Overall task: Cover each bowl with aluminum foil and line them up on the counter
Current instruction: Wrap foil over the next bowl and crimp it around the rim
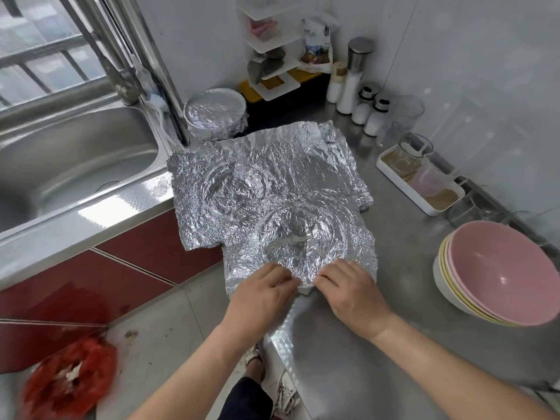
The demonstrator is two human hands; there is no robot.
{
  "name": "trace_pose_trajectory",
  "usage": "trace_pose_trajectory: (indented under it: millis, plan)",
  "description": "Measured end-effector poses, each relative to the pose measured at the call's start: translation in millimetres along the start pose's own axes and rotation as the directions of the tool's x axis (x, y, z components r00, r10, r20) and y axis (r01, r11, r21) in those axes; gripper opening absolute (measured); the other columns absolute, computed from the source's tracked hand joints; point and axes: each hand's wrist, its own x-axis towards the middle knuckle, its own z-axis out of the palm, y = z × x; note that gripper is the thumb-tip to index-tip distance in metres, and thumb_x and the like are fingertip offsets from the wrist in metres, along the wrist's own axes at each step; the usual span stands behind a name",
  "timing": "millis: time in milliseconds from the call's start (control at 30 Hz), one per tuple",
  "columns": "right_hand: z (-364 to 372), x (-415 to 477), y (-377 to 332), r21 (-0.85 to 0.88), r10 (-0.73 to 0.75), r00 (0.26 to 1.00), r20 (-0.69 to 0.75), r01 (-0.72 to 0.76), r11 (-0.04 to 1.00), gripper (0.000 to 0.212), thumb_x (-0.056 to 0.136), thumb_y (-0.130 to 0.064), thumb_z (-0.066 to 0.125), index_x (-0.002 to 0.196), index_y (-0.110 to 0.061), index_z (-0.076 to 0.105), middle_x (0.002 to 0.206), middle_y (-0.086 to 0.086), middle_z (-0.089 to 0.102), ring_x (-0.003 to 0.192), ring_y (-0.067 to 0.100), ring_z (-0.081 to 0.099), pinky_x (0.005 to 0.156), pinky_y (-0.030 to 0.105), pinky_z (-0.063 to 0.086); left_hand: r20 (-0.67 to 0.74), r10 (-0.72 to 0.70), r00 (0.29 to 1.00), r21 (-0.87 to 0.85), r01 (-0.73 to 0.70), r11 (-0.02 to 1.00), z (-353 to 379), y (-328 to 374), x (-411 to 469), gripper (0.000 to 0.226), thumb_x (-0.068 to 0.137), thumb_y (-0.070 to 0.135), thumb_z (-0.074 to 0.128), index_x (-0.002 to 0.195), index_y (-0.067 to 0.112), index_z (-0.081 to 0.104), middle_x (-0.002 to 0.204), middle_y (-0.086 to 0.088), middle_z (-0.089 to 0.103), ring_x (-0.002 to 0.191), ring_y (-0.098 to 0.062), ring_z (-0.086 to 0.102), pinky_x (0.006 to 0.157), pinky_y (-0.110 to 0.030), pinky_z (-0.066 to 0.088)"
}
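Crumpled aluminium foil sheets [272, 183] lie overlapping on the steel counter [378, 344], marked with round bowl imprints. The nearest sheet [303, 237] hangs over the counter's front corner. My left hand [263, 292] and my right hand [351, 292] both pinch its near edge with curled fingers, a little apart. A foil-covered bowl [215, 113] stands at the back by the sink corner. A stack of bare bowls [497, 271], pink on top, sits at the right.
A steel sink [75, 165] with a tap is at the left. Seasoning jars [360, 95], a white rack [269, 56] and a white tray with glasses [421, 177] line the back wall. A red-bagged bin [66, 380] stands on the floor.
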Motion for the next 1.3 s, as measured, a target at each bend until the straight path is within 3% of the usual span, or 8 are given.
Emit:
trace_pose_trajectory:
  millis: [233,400,567,733,833,900,1033,1300]
  plan:
    - [4,3,0,-0.006,0.034,0.999,0.042,-0.034,0.999,0.015,0.083,-0.008,0.052,0.078,-0.013,0.065,0.082,0.003,0.061,0.074,0.024,0.056,0.062,0.033,0.047,0.015,0.049,0.999,0.059,-0.05,0.997,1,-6,8,0.026,0.09,0.024,0.05,0.086,0.018,0.075,0.084,0.006,0.066,0.078,-0.016,0.059,0.068,-0.023,0.043]
    - [1,3,-13,-0.035,0.087,0.995,0.056,-0.085,0.996,0.014,0.072,-0.001,0.066,0.071,-0.014,0.059,0.072,0.003,0.054,0.067,0.025,0.051,0.064,0.032,0.036,0.014,0.084,0.996,0.074,-0.084,0.994,-5,-3,12,0.033,0.087,0.013,0.041,0.077,0.014,0.072,0.08,0.003,0.065,0.076,-0.018,0.061,0.063,-0.03,0.051]
    - [-2,-3,-47,-0.01,0.194,0.978,0.071,-0.194,0.981,0.019,0.066,0.002,0.069,0.068,-0.013,0.058,0.068,0.003,0.05,0.063,0.022,0.046,0.059,0.032,0.039,-0.034,0.141,0.989,-0.025,-0.142,0.99,-4,-13,-4,0.046,0.104,0.018,0.033,0.087,0.011,0.075,0.093,0.0,0.07,0.098,-0.017,0.056,0.084,-0.028,0.049]
    - [3,6,-66,0.059,0.329,0.926,0.186,-0.345,0.937,0.015,0.077,-0.016,0.077,0.088,-0.019,0.067,0.078,-0.006,0.056,0.072,0.016,0.052,0.064,0.028,0.045,0.027,0.017,1.0,0.005,-0.017,1.0,2,-23,-13,0.028,0.09,0.015,0.05,0.1,0.012,0.075,0.108,-0.001,0.069,0.115,-0.02,0.056,0.092,-0.034,0.054]
    - [-4,8,-59,0.183,0.353,0.904,0.242,-0.4,0.898,0.025,0.084,-0.041,0.063,0.103,-0.025,0.063,0.091,-0.01,0.055,0.085,0.01,0.052,0.077,0.028,0.044,0.018,-0.03,0.999,-0.051,0.031,0.998,-6,-13,-10,0.031,0.088,0.013,0.048,0.107,0.01,0.073,0.111,-0.003,0.068,0.115,-0.022,0.057,0.096,-0.032,0.051]
    - [-11,5,-49,0.27,0.361,0.901,0.242,-0.42,0.866,0.028,0.088,-0.043,0.053,0.103,-0.024,0.065,0.091,-0.01,0.054,0.086,0.011,0.053,0.077,0.031,0.046,0.011,-0.022,1.0,-0.108,0.023,0.994,-10,-4,-10,0.028,0.089,0.017,0.052,0.105,0.01,0.074,0.107,-0.002,0.069,0.109,-0.022,0.06,0.091,-0.03,0.052]
    - [-17,-9,-29,0.246,0.329,0.924,0.195,-0.371,0.896,0.028,0.088,-0.043,0.053,0.095,-0.022,0.07,0.088,-0.008,0.057,0.082,0.014,0.055,0.071,0.033,0.047,0.036,0.014,0.999,-0.129,-0.009,0.992,-5,5,-11,0.02,0.088,0.028,0.062,0.1,0.018,0.075,0.104,0.003,0.068,0.102,-0.019,0.061,0.079,-0.029,0.055]
    - [-9,-16,-32,0.072,0.17,0.969,0.18,-0.186,0.98,0.016,0.087,-0.035,0.055,0.086,-0.023,0.065,0.087,-0.008,0.057,0.08,0.015,0.054,0.077,0.03,0.033,0.056,0.077,0.995,-0.108,-0.071,0.992,1,3,-7,0.028,0.094,0.028,0.05,0.091,0.019,0.076,0.094,0.006,0.069,0.092,-0.018,0.062,0.068,-0.029,0.054]
